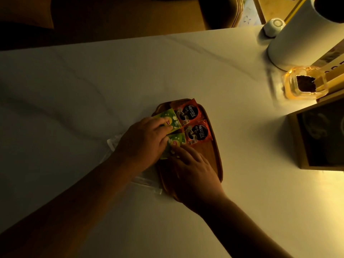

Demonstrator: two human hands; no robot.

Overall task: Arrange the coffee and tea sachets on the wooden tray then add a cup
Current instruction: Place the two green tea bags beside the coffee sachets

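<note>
Table (130,75), pale and dimly lit, carries a white kettle (305,34) at its far right corner and a wooden tray (214,153) near the middle. On the tray lie two red coffee sachets (188,112) beside two green tea sachets (172,119). The left hand (143,142) presses loosely spread fingers on the tea sachets, gripping nothing, and the right hand (193,174) rests flat, fingers extended, touching the nearer one.

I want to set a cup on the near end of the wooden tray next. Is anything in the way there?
Yes. The right hand lies over the near end of the wooden tray, and the left hand presses the green tea sachets beside it.
</note>
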